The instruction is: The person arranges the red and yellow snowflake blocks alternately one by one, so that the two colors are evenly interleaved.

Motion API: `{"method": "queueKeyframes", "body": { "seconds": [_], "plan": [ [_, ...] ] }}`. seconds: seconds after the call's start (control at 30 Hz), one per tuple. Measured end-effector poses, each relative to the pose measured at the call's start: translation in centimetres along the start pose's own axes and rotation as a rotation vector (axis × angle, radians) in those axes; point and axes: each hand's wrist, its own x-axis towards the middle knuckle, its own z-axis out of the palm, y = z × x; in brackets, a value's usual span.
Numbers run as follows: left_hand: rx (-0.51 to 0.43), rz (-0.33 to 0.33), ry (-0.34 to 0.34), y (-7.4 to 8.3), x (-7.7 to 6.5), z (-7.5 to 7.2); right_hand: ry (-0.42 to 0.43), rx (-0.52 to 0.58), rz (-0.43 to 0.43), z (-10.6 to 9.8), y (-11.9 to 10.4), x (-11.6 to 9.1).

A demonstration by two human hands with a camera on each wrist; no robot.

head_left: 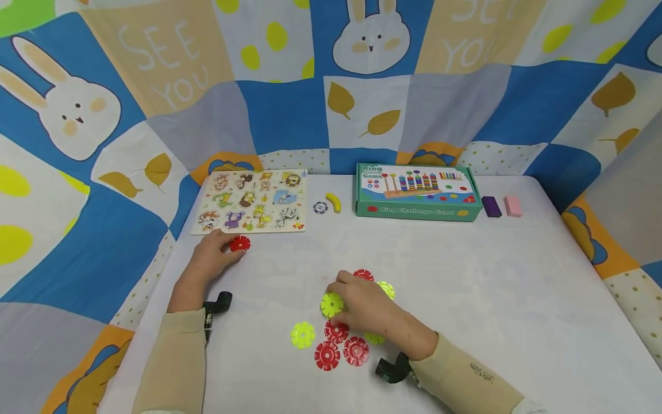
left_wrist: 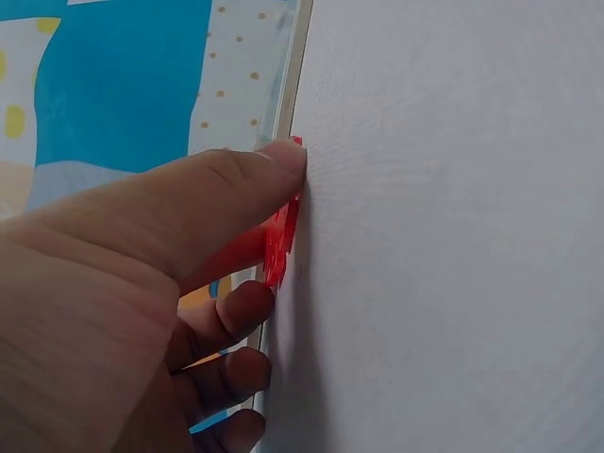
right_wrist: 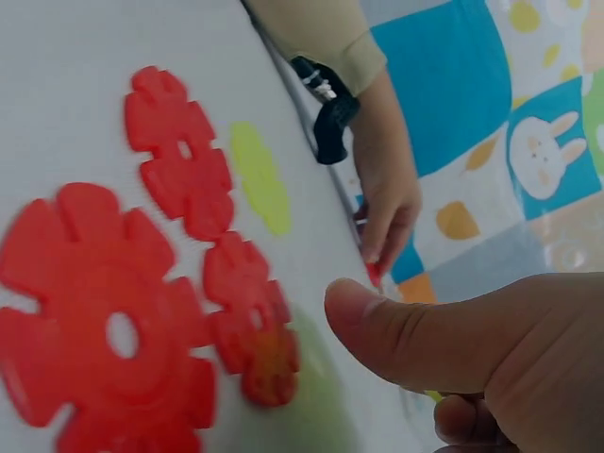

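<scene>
My left hand (head_left: 211, 257) pinches a red notched plastic disc (head_left: 240, 244) between thumb and fingers, beside the near edge of a wooden animal puzzle board (head_left: 253, 202). In the left wrist view that disc (left_wrist: 283, 236) stands nearly edge-on under the thumb. Over a loose group of discs, my right hand (head_left: 368, 303) holds a yellow-green disc (head_left: 331, 305) by its edges, thumb on the near side. Below the hand lie several red discs (head_left: 327, 355), with a yellow-green disc (head_left: 303, 335) to their left. A red disc (head_left: 364, 275) and another yellow-green disc (head_left: 387, 289) are partly hidden behind the right hand.
A green Ring Challenge Game box (head_left: 418, 192) stands at the back. Left of it are a banana-shaped toy (head_left: 333, 202) and a poker chip (head_left: 320, 207). A purple block (head_left: 491, 207) and a pink block (head_left: 512, 206) lie to its right. Patterned cloth (head_left: 281, 118) borders the white table.
</scene>
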Motion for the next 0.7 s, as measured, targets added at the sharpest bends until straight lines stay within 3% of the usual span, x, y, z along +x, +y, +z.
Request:
{"method": "queueKeyframes", "body": {
  "seconds": [0.2, 0.47, 0.7],
  "plan": [
    [0.005, 0.001, -0.002, -0.1, 0.2, 0.1, 0.061, 0.033, 0.042, -2.3, -1.0, 0.7],
    [-0.046, -0.002, -0.022, -0.4, 0.1, 0.1, 0.227, 0.093, 0.058, -5.5, -3.1, 2.5],
    [-0.043, -0.015, -0.033, 0.0, 0.2, -0.1, 0.322, 0.079, 0.100, -6.7, -4.5, 4.8]
  ]
}}
